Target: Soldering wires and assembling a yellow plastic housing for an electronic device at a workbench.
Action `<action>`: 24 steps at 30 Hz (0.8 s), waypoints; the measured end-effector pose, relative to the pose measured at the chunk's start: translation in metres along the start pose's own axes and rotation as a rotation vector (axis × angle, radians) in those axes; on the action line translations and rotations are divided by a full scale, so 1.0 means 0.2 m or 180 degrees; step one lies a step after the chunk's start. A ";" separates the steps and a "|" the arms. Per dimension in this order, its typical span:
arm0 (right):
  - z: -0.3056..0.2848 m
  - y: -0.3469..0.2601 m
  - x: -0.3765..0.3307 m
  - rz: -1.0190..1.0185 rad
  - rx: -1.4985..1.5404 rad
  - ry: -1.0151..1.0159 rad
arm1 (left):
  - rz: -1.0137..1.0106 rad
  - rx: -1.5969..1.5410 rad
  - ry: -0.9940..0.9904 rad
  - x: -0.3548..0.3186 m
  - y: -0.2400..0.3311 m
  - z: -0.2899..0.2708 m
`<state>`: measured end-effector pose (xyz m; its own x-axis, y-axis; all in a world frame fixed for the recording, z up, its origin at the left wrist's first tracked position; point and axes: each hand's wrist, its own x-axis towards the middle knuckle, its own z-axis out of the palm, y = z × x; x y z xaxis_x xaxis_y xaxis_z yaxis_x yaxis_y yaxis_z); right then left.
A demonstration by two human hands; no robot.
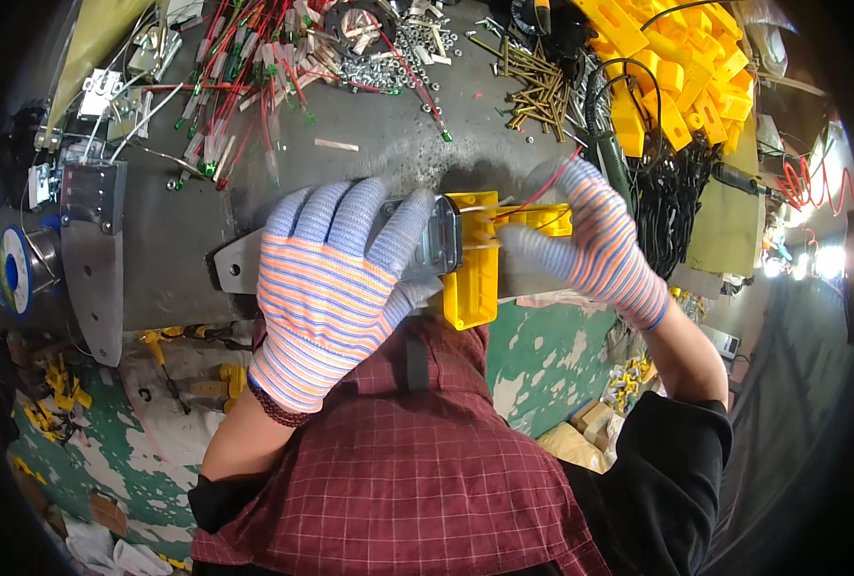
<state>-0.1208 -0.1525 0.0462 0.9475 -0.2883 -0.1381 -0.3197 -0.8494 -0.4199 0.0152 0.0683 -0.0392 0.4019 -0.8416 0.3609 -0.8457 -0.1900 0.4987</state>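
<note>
My left hand point(336, 254), in a striped knit glove, is closed around a dark, partly see-through housing point(438, 240). A grey metal plate point(240, 263) sticks out on the left side of that hand. Against the housing's right end sits a yellow T-shaped plastic piece point(472, 286), with an arm reaching right. A thin red wire point(539, 190) and pale leads run from the joint toward my right hand point(595, 235), gloved alike. Its thumb and forefinger are blurred on either side of the yellow arm, so their grip cannot be made out.
Red-wired parts point(254, 82), nuts point(384, 75) and brass-coloured screws point(533, 86) lie along the bench's far side. Yellow plastic pieces point(681, 72) are heaped far right, above black cords point(665, 216). Another housing with a grey plate point(96, 278) and a solder spool point(12, 271) stand left.
</note>
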 end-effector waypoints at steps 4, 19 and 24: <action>-0.03 -0.01 0.11 -0.1454 -0.1034 -0.1062 | 0.0040 0.0099 0.0123 -0.01 -0.01 0.00; -0.01 0.02 0.23 0.0993 0.0785 -0.2216 | 0.0050 0.0109 -0.0106 0.03 0.02 0.00; -0.03 -0.06 0.29 0.1737 0.0437 -0.2602 | 0.0034 0.0117 -0.0129 -0.01 0.02 -0.04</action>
<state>-0.0611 -0.1613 0.0487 0.3983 -0.1871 -0.8980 -0.7585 -0.6176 -0.2077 0.0143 0.0728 -0.0314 0.3790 -0.8633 0.3334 -0.8625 -0.1989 0.4654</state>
